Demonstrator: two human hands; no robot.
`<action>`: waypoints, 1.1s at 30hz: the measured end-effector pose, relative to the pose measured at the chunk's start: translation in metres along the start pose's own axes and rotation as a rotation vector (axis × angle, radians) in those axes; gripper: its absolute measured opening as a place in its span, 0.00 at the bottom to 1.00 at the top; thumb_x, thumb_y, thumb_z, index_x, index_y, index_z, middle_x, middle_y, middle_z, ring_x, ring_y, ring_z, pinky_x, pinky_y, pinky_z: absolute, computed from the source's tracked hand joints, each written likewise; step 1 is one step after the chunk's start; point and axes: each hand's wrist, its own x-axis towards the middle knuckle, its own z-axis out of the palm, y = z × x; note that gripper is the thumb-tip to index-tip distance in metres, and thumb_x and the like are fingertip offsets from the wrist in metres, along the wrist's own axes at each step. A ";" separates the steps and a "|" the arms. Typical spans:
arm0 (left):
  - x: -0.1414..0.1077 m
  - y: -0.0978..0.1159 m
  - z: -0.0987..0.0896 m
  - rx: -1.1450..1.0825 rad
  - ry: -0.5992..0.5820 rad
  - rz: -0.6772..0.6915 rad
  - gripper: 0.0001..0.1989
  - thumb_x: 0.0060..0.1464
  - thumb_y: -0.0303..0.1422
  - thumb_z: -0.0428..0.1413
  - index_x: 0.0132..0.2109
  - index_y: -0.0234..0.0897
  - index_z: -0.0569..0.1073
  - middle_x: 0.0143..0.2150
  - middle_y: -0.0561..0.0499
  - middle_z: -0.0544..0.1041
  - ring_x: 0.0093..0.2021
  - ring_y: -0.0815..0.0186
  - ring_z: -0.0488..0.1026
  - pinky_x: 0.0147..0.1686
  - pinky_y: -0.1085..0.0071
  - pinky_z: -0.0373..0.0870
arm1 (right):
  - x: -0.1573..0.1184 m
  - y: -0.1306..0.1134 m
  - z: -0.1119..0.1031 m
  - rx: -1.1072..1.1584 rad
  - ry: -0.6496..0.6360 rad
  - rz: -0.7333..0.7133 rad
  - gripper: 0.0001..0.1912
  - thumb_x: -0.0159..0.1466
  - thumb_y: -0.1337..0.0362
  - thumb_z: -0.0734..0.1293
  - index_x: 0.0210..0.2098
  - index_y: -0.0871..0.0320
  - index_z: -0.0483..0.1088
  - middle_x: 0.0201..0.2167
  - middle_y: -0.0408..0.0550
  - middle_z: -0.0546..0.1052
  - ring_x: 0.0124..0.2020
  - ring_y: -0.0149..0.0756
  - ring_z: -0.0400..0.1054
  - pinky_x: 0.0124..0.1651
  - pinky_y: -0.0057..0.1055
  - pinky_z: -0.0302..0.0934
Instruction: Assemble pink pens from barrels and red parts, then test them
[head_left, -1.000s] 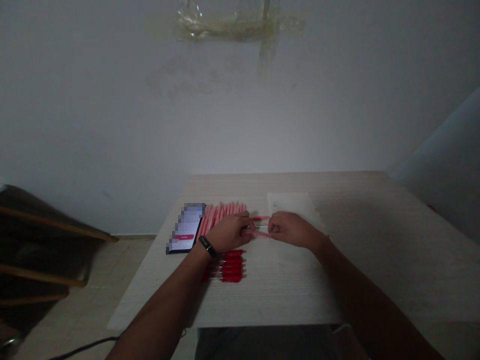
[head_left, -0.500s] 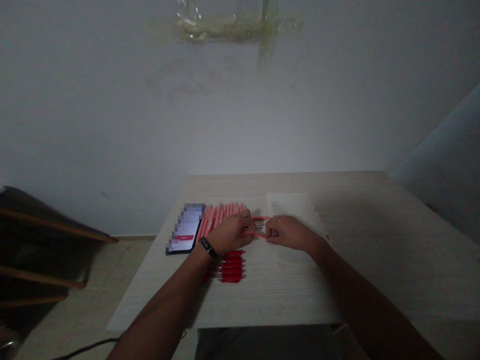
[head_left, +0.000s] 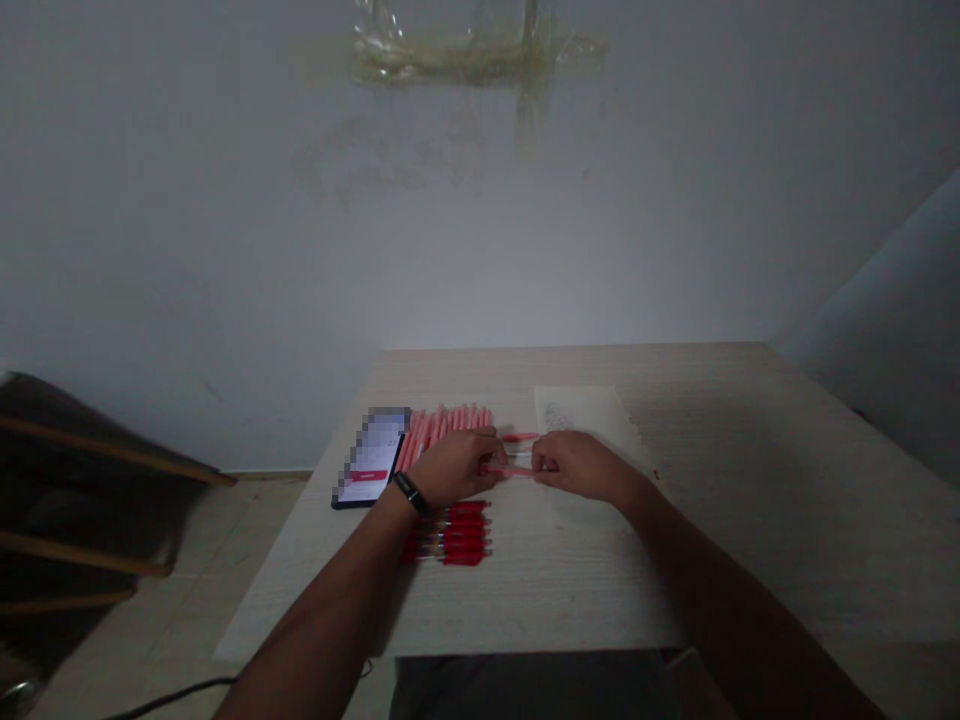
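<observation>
My left hand [head_left: 463,466] and my right hand [head_left: 571,464] meet over the middle of the table, each closed on one end of a thin pink pen [head_left: 516,470]. Just beyond it, another pink pen [head_left: 519,437] lies between the hands. Behind my left hand is a row of several pink pens [head_left: 450,420], partly hidden by that hand. Several red pens [head_left: 465,535] lie side by side in front of my left wrist, which wears a black band.
A phone [head_left: 371,460] with a lit, blurred screen lies left of the pink pens. A sheet of paper [head_left: 592,406] with a faint drawing lies beyond and under my right hand. The pale table [head_left: 525,620] stands against a wall.
My left hand has shifted slightly left along the pink pen, and its fingers are a little lower. My right hand has hardly moved.
</observation>
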 end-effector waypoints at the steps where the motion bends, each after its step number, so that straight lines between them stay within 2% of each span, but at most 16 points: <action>1: 0.000 -0.001 -0.001 0.004 0.000 0.001 0.05 0.56 0.32 0.58 0.41 0.38 0.76 0.41 0.48 0.75 0.38 0.64 0.72 0.38 0.70 0.66 | -0.001 0.001 -0.001 -0.008 0.008 0.006 0.01 0.60 0.68 0.70 0.33 0.56 0.74 0.29 0.42 0.76 0.30 0.32 0.66 0.32 0.27 0.50; 7: -0.002 -0.002 -0.003 0.015 -0.001 0.007 0.05 0.56 0.32 0.58 0.40 0.39 0.76 0.40 0.49 0.76 0.39 0.63 0.72 0.38 0.71 0.65 | 0.000 0.012 -0.009 -0.020 0.178 0.020 0.01 0.63 0.67 0.70 0.34 0.58 0.74 0.32 0.44 0.74 0.34 0.32 0.66 0.36 0.27 0.54; 11: -0.001 -0.001 -0.003 0.013 -0.022 0.022 0.05 0.56 0.32 0.58 0.40 0.38 0.76 0.40 0.48 0.76 0.39 0.64 0.72 0.38 0.71 0.65 | 0.014 0.007 -0.001 -0.051 0.257 -0.028 0.03 0.64 0.65 0.69 0.34 0.58 0.74 0.33 0.46 0.73 0.38 0.35 0.66 0.42 0.29 0.56; 15: -0.001 -0.001 -0.002 0.018 -0.034 0.031 0.05 0.56 0.32 0.58 0.39 0.38 0.77 0.40 0.48 0.76 0.38 0.64 0.72 0.37 0.71 0.64 | 0.029 -0.003 0.011 -0.115 0.240 -0.057 0.03 0.65 0.66 0.69 0.35 0.58 0.74 0.35 0.47 0.74 0.42 0.37 0.66 0.47 0.31 0.56; 19: -0.001 -0.003 -0.002 0.023 -0.055 0.036 0.05 0.55 0.31 0.58 0.39 0.38 0.77 0.38 0.49 0.76 0.37 0.64 0.72 0.37 0.72 0.64 | 0.039 -0.006 0.018 -0.160 0.244 -0.055 0.04 0.65 0.65 0.68 0.34 0.58 0.74 0.36 0.47 0.74 0.42 0.36 0.66 0.46 0.31 0.55; 29: 0.000 -0.006 0.001 0.038 -0.051 0.036 0.04 0.53 0.30 0.59 0.38 0.38 0.76 0.38 0.50 0.76 0.37 0.65 0.72 0.36 0.73 0.63 | 0.043 -0.005 0.023 -0.155 0.220 -0.043 0.03 0.65 0.65 0.69 0.36 0.58 0.75 0.36 0.47 0.74 0.43 0.37 0.66 0.46 0.31 0.56; 33: 0.001 -0.002 0.001 0.029 -0.067 0.048 0.04 0.55 0.31 0.59 0.40 0.38 0.76 0.39 0.50 0.76 0.37 0.65 0.72 0.35 0.73 0.62 | 0.042 -0.004 0.020 -0.153 0.251 -0.047 0.03 0.65 0.65 0.69 0.35 0.58 0.74 0.36 0.47 0.73 0.42 0.37 0.66 0.45 0.31 0.56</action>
